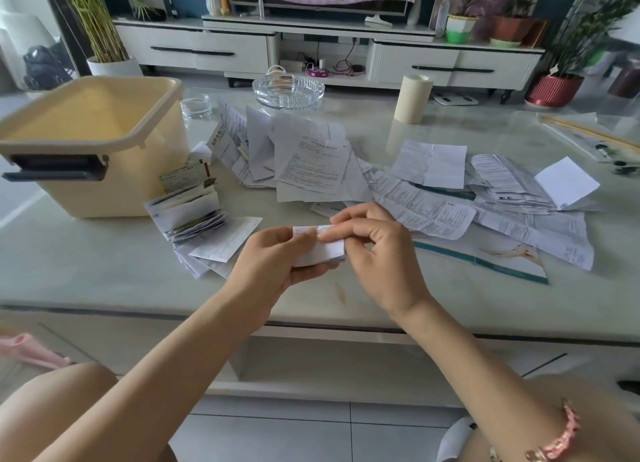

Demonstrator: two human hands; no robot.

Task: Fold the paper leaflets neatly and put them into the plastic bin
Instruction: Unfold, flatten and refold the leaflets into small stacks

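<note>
Currently folding a leaflet above the table.
Held underneath by the left hand, pinched on top by the right hand; plastic bin at far left, folded stack beside it, loose leaflets behind.

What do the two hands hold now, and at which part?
A folded leaflet: left hand grips its left end, right hand pinches its right end.

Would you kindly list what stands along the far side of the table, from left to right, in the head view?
plastic bin → small glass dish → glass ashtray → cream roll
</note>
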